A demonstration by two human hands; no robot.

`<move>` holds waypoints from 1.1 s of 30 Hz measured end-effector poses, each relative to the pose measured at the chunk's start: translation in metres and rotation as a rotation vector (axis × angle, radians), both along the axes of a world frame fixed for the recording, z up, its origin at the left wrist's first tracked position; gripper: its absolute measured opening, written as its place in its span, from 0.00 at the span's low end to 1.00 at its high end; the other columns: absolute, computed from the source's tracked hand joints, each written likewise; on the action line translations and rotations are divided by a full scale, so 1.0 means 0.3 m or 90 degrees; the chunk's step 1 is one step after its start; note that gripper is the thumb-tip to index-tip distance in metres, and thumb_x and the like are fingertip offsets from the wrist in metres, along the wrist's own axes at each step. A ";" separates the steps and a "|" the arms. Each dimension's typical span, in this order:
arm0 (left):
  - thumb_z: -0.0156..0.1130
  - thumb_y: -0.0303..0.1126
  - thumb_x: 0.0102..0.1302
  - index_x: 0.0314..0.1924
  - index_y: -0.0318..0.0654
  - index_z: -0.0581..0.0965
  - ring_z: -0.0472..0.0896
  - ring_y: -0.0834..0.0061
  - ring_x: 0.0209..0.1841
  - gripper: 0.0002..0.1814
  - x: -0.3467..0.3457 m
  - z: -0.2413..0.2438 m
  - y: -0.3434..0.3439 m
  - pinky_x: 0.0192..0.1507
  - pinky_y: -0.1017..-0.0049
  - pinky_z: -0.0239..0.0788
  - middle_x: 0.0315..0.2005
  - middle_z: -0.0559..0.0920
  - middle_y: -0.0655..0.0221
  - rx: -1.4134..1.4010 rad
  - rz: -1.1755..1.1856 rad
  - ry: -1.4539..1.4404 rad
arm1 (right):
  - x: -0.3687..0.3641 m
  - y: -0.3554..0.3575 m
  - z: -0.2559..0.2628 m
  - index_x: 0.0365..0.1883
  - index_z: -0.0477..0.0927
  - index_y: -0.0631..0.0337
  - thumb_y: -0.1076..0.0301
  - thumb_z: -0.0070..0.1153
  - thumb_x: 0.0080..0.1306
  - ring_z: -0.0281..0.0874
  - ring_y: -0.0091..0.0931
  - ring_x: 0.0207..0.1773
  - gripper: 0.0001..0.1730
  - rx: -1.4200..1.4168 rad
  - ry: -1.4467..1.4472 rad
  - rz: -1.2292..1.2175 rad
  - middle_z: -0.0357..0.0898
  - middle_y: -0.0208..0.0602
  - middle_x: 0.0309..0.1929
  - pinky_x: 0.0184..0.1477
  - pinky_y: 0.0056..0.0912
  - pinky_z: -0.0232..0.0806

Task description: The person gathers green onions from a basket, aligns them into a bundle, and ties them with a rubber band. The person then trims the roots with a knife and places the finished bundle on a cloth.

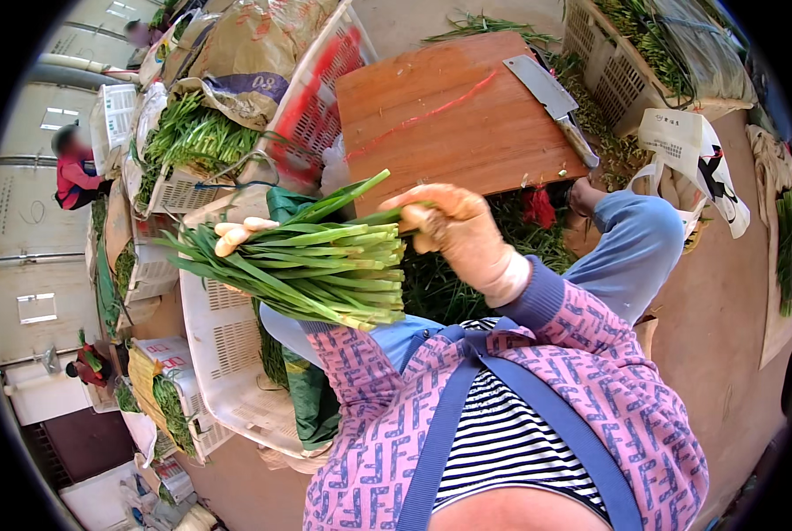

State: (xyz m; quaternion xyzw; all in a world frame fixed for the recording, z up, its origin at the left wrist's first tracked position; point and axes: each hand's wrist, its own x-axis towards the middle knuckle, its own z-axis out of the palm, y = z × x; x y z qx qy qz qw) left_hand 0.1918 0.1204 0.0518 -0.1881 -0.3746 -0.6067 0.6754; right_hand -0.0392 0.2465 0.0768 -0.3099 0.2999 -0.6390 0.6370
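Observation:
A thick bundle of green garlic shoots or similar leafy stalks (329, 265) lies across my left hand (240, 233), whose pale gloved fingertips curl over its leafy side; the rest of that hand is hidden under the stalks. The cut ends face right. At those ends my right hand (459, 232), in a stained tan glove, pinches a stalk or leaf between thumb and fingers. Beyond both hands is a brown wooden board (429, 113) with a red line across it. A cleaver (548, 96) rests on the board's right side, its handle towards me.
A white plastic crate (223, 372) stands at lower left. Crates and sacks of greens (197, 136) stack up at upper left, with another crate (615, 79) at upper right. A white bag (675, 143) sits beyond my knee. Cut leaves (449, 285) lie below the board. Other people are farther left.

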 end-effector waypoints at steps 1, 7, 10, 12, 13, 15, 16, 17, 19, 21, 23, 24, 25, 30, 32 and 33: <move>0.54 0.38 0.71 0.60 0.39 0.69 0.62 0.67 0.69 0.21 -0.007 0.015 0.005 0.76 0.67 0.42 0.62 0.71 0.66 -0.034 -0.153 0.046 | -0.032 0.027 -0.025 0.45 0.79 0.60 0.70 0.51 0.72 0.76 0.16 0.36 0.08 -0.028 -0.016 -0.089 0.82 0.36 0.48 0.29 0.13 0.64; 0.56 0.38 0.70 0.59 0.42 0.71 0.63 0.64 0.67 0.19 0.095 0.091 -0.016 0.71 0.62 0.47 0.60 0.72 0.63 0.013 -0.246 0.074 | -0.346 0.176 -0.294 0.50 0.77 0.62 0.68 0.55 0.69 0.78 0.21 0.31 0.13 0.280 0.372 0.178 0.82 0.36 0.48 0.29 0.22 0.71; 0.55 0.39 0.70 0.58 0.41 0.71 0.65 0.63 0.65 0.19 0.141 0.076 -0.027 0.68 0.61 0.50 0.59 0.73 0.61 0.036 -0.204 0.059 | -0.326 0.169 -0.337 0.59 0.70 0.61 0.67 0.57 0.66 0.78 0.41 0.47 0.24 0.089 1.204 0.207 0.71 0.50 0.60 0.48 0.39 0.72; 0.55 0.39 0.70 0.58 0.40 0.71 0.67 0.62 0.63 0.20 0.145 0.052 -0.030 0.66 0.60 0.53 0.58 0.73 0.60 0.052 -0.196 0.049 | -0.247 0.083 -0.277 0.59 0.71 0.59 0.67 0.55 0.67 0.74 0.42 0.57 0.22 -0.096 0.947 -0.096 0.71 0.49 0.61 0.59 0.37 0.67; 0.55 0.39 0.70 0.58 0.40 0.71 0.67 0.61 0.63 0.20 0.139 0.042 -0.033 0.65 0.60 0.54 0.58 0.73 0.60 0.062 -0.192 0.040 | -0.215 0.022 -0.218 0.59 0.73 0.58 0.68 0.53 0.69 0.75 0.40 0.57 0.20 -0.145 0.775 -0.079 0.75 0.46 0.58 0.59 0.36 0.68; 0.54 0.40 0.70 0.57 0.39 0.71 0.68 0.60 0.61 0.20 0.120 0.025 -0.038 0.63 0.59 0.56 0.57 0.74 0.59 0.069 -0.207 0.027 | -0.090 -0.097 -0.098 0.60 0.74 0.58 0.72 0.53 0.69 0.79 0.28 0.49 0.20 -0.290 0.569 -0.105 0.81 0.39 0.51 0.53 0.32 0.70; 0.54 0.40 0.70 0.57 0.39 0.71 0.69 0.60 0.60 0.20 0.110 0.016 -0.042 0.62 0.59 0.57 0.57 0.74 0.58 0.075 -0.216 0.021 | -0.041 -0.148 -0.043 0.60 0.73 0.58 0.72 0.53 0.69 0.78 0.25 0.46 0.20 -0.265 0.497 -0.074 0.81 0.37 0.48 0.49 0.30 0.71; 0.54 0.40 0.70 0.57 0.39 0.71 0.70 0.60 0.60 0.20 0.101 0.010 -0.044 0.61 0.59 0.58 0.56 0.74 0.58 0.082 -0.219 0.016 | -0.001 -0.192 0.000 0.61 0.73 0.59 0.73 0.53 0.69 0.77 0.21 0.43 0.21 -0.283 0.417 -0.036 0.82 0.35 0.46 0.46 0.28 0.72; 0.53 0.41 0.70 0.57 0.38 0.71 0.71 0.59 0.58 0.20 0.092 -0.001 -0.053 0.59 0.58 0.61 0.55 0.75 0.57 0.099 -0.212 0.005 | 0.074 -0.270 0.046 0.55 0.78 0.59 0.69 0.56 0.66 0.80 0.35 0.46 0.18 -0.245 0.371 -0.064 0.82 0.42 0.40 0.50 0.35 0.72; 0.53 0.41 0.70 0.56 0.38 0.72 0.72 0.58 0.57 0.20 0.094 -0.008 -0.062 0.58 0.57 0.63 0.55 0.75 0.56 0.128 -0.171 -0.005 | 0.105 -0.315 0.043 0.51 0.80 0.59 0.68 0.58 0.64 0.80 0.35 0.47 0.17 -0.037 0.250 0.042 0.82 0.43 0.40 0.50 0.33 0.72; 0.53 0.42 0.70 0.56 0.37 0.72 0.74 0.57 0.56 0.20 0.107 -0.005 -0.072 0.56 0.56 0.65 0.54 0.76 0.55 0.161 -0.099 -0.037 | 0.078 -0.313 0.005 0.45 0.81 0.58 0.69 0.58 0.63 0.80 0.36 0.43 0.12 -0.150 0.338 -0.067 0.81 0.44 0.38 0.47 0.34 0.72; 0.53 0.42 0.70 0.56 0.37 0.72 0.74 0.56 0.55 0.20 0.115 0.000 -0.075 0.55 0.56 0.66 0.53 0.76 0.55 0.179 -0.056 -0.059 | 0.062 -0.304 -0.016 0.42 0.82 0.57 0.70 0.59 0.62 0.80 0.37 0.41 0.10 -0.123 0.413 -0.119 0.81 0.45 0.36 0.45 0.34 0.72; 0.52 0.42 0.70 0.56 0.37 0.72 0.75 0.56 0.54 0.21 0.122 0.006 -0.075 0.54 0.56 0.68 0.53 0.76 0.54 0.194 -0.008 -0.083 | 0.021 -0.279 -0.042 0.42 0.82 0.57 0.70 0.58 0.61 0.80 0.37 0.39 0.10 -0.197 0.433 -0.183 0.81 0.45 0.35 0.44 0.35 0.72; 0.51 0.43 0.70 0.55 0.35 0.72 0.78 0.53 0.51 0.21 0.143 0.041 -0.032 0.49 0.54 0.73 0.51 0.77 0.52 0.258 0.217 -0.184 | -0.205 -0.011 -0.152 0.46 0.81 0.53 0.69 0.59 0.61 0.78 0.38 0.44 0.13 -0.047 1.202 0.177 0.80 0.40 0.36 0.46 0.40 0.72; 0.51 0.44 0.70 0.54 0.35 0.72 0.79 0.53 0.49 0.22 0.137 0.041 -0.019 0.47 0.53 0.76 0.50 0.78 0.51 0.276 0.283 -0.218 | -0.215 0.024 -0.153 0.51 0.80 0.51 0.70 0.61 0.60 0.77 0.38 0.45 0.18 -0.130 1.170 0.123 0.80 0.37 0.38 0.46 0.42 0.71; 0.51 0.44 0.70 0.54 0.34 0.72 0.80 0.52 0.49 0.22 0.130 0.033 -0.013 0.46 0.53 0.77 0.50 0.78 0.50 0.287 0.308 -0.233 | -0.194 0.025 -0.138 0.51 0.80 0.50 0.71 0.62 0.59 0.76 0.38 0.47 0.20 -0.171 1.013 -0.013 0.80 0.36 0.40 0.47 0.43 0.70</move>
